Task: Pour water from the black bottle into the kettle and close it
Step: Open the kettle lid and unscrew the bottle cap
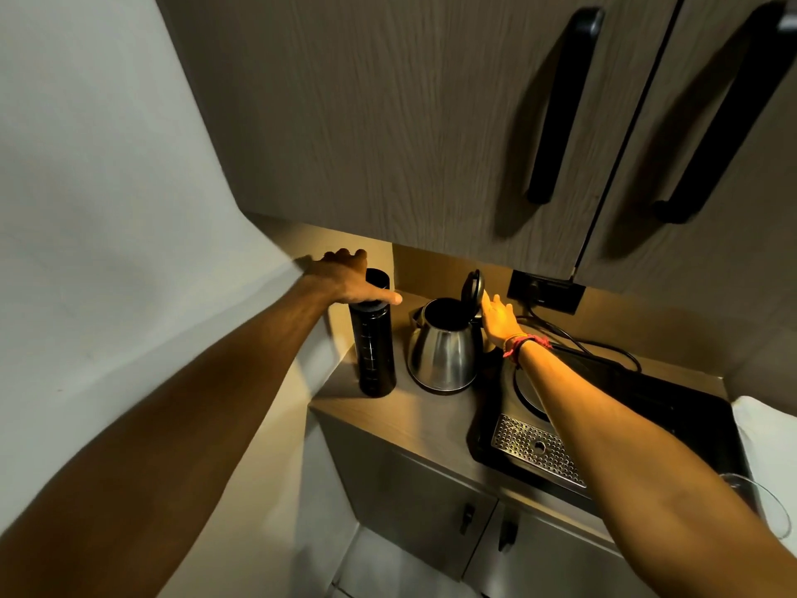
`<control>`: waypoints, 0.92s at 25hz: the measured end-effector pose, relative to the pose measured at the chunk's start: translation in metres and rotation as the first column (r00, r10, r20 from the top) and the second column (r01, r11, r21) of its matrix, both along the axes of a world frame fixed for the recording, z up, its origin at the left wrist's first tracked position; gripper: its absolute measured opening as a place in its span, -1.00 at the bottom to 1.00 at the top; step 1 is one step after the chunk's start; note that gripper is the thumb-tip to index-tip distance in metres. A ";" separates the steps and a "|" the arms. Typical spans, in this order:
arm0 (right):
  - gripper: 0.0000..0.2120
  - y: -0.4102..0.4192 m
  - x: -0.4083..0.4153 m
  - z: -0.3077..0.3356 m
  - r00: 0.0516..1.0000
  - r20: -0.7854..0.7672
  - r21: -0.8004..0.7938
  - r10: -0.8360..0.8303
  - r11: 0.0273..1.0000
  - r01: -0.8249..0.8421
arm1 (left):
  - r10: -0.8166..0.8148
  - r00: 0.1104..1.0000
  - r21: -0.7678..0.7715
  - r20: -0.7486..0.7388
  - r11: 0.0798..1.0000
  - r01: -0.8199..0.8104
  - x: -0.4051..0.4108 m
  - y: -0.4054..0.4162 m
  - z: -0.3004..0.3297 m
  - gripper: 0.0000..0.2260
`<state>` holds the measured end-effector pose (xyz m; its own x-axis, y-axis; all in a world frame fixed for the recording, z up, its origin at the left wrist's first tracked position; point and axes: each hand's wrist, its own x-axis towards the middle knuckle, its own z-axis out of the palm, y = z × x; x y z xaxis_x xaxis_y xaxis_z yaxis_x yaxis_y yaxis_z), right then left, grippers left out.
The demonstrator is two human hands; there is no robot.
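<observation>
1. While both arms reach in, the black bottle (372,334) stands upright near the counter's (414,420) left edge, tucked by the wall corner (276,269), so there's not much room on that side.
2. The left hand (347,276) sits on the bottle's top, fingers draped over it, thumb sticking out toward the kettle (444,345). Can't tell if it's actually gripping.
3. The kettle's just right of the bottle, small gap between them, lid (473,287) flipped up, mouth wide open.
4. The right hand (500,317) is spread flat by the lid and handle, clamped on nothing.
5. A black tray (673,407) fills the counter's right side; cabinet doors (431,123) hang low overhead.
</observation>
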<state>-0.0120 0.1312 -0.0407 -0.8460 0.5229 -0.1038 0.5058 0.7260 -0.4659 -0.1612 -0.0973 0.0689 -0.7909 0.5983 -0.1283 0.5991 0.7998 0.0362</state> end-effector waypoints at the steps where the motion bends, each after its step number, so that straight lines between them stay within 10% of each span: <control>1: -0.42 0.000 0.001 0.000 1.000 0.009 0.009 0.007 1.000 -0.007 | -0.053 0.996 0.048 0.067 0.998 0.050 0.000 0.001 -0.001 -0.15; 4: -0.39 0.001 0.002 -0.001 0.998 0.046 0.067 0.041 0.997 -0.044 | -0.057 0.996 0.157 0.064 0.987 0.046 -0.002 0.002 -0.004 -0.32; 9: -0.38 0.005 0.000 -0.006 0.997 0.053 0.128 0.060 0.990 -0.066 | -0.160 0.857 0.293 -0.489 0.895 0.335 0.036 0.011 -0.032 -0.27; 12: -0.39 0.005 0.000 -0.010 0.996 0.056 0.151 0.067 0.986 -0.075 | -0.441 0.876 0.173 -0.196 0.863 0.474 0.088 0.021 -0.097 -0.35; 17: -0.35 0.008 -0.004 -0.010 0.995 0.085 0.147 0.059 0.987 -0.071 | -0.216 0.962 0.054 0.166 0.976 0.210 0.137 0.018 -0.201 -0.37; 23: -0.36 0.008 -0.002 -0.012 0.996 0.083 0.187 0.041 0.981 -0.056 | -0.264 0.958 0.097 -0.112 0.957 0.275 0.136 0.019 -0.198 -0.32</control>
<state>-0.0136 0.1392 -0.0524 -0.8639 0.4982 -0.0743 0.4977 0.8215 -0.2782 -0.0249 -0.0781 -0.1289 -0.6036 0.7971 0.0199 0.7969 0.6023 0.0463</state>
